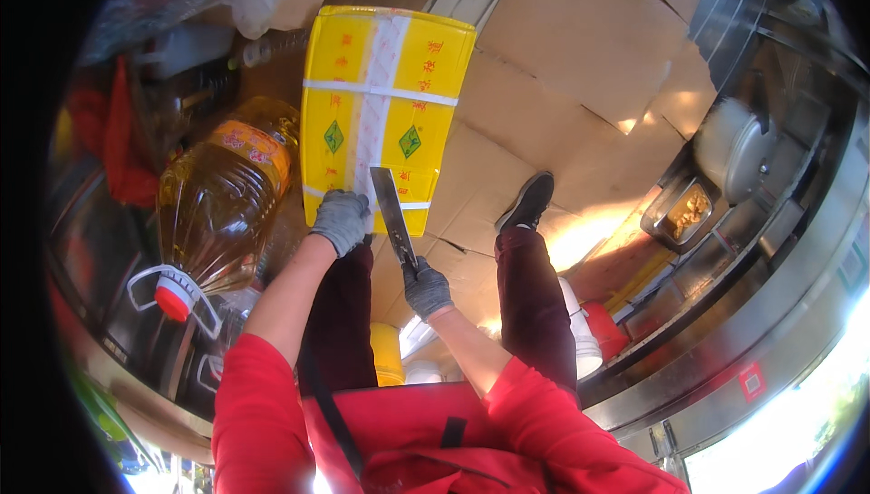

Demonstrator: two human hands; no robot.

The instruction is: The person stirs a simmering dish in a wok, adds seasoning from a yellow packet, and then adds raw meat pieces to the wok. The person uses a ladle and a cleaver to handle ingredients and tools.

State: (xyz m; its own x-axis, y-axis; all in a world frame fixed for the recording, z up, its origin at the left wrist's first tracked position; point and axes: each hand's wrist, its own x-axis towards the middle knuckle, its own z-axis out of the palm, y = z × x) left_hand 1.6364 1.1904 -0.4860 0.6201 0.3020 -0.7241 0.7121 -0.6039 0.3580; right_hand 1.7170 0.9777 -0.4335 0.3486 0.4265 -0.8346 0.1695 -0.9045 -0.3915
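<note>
A yellow carton (380,113) bound with white straps, with white tape along its middle and red writing, lies before me. My left hand (342,221), in a grey glove, rests at the carton's near left edge; whether its fingers grip the edge or a strap cannot be told. My right hand (427,288), gloved alike, is closed around the handle of a knife with a broad metal blade (393,216). The blade points away from me, and its tip lies over the near part of the carton, close to the tape and the near strap.
A large plastic bottle of oil (224,188) stands left of the carton. Flattened cardboard (578,52) covers the floor. At the right are a lidded pot (737,147) and a metal tray (654,216) with food pieces. A yellow bucket (387,354) is between my legs.
</note>
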